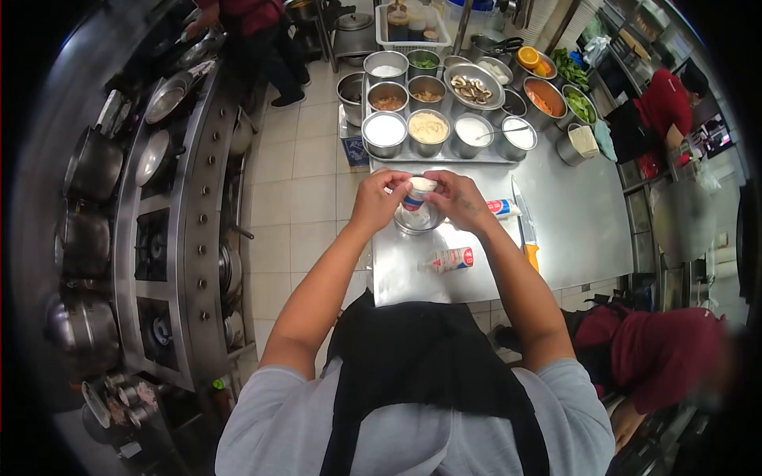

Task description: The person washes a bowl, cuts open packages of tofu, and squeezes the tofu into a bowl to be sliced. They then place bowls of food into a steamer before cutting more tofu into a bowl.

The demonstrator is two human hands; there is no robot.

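Over a small metal bowl (418, 218), both hands grip a short white roll in a printed red-and-blue wrapper (413, 198); its white top shows. My left hand (382, 198) pinches it from the left, thumb and fingers closed. On the other side my right hand (456, 200) closes its fingers on the same roll. Beside my right wrist lies another wrapped white roll (502, 208) with a similar label. A crumpled, mostly clear wrapper (451, 260) with a red-and-white end lies nearer my apron. The knife (530, 252), with a yellow handle, rests right of the rolls.
The steel table (579, 230) carries a tray (444, 157) of metal containers with white and chopped foods. Vegetable containers (546, 97) stand at the back right. A stove (190, 262) runs along the left. Co-workers in red are at top left, upper right (663, 103) and lower right (651, 349).
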